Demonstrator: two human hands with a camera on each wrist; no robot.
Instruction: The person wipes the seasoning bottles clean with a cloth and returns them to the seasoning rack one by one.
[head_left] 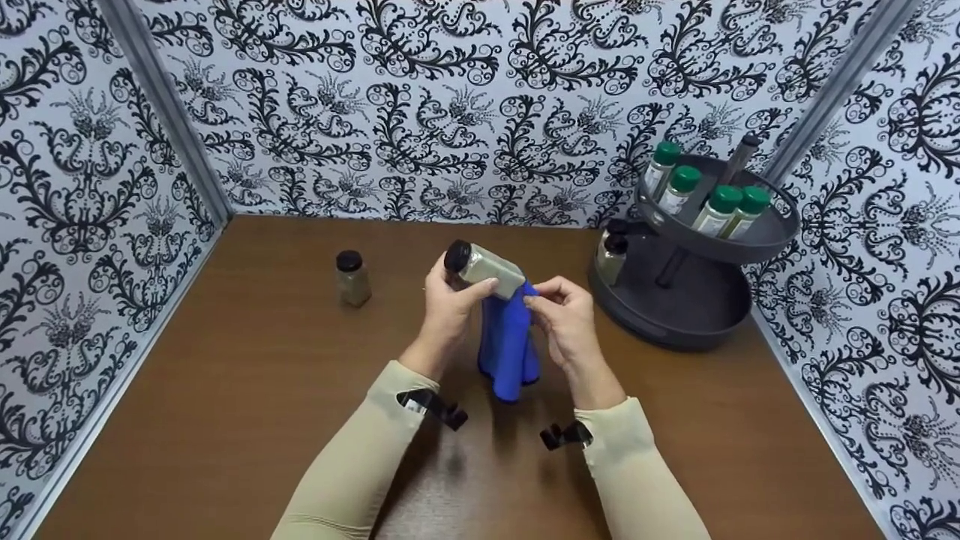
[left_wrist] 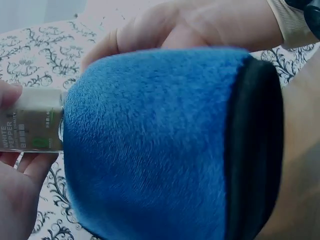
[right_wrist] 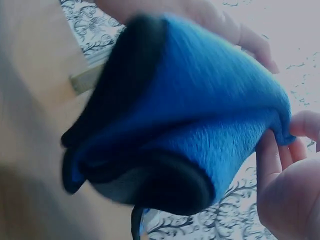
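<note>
You have the square, see-through jar of pale powder up in the air over the middle of the table, tipped on a slant. Its round black lid points up to your left, and its bottom end points down to your right. The printed label reads "WHITE PEPPER".

Your left hand grips the jar, with the thumb on the near side. That is a good hold: squeeze just enough so the smooth sides don't slip.

The soft, fuzzy blue cloth with a dark edge meets the jar's bottom end and hangs down in folds. Your right hand pinches it near the top. To work well here, press the cloth flat on the jar with your fingertips, go gently round the corners, and mind that the loose folds don't get in the way.

Off to the left, another black-lidded jar stands on the brown wooden table. To the right is the dark grey, two-level round rack, with four green-lidded jars on top and two black-lidded ones below. Give your elbow room so you don't bump it.
</note>
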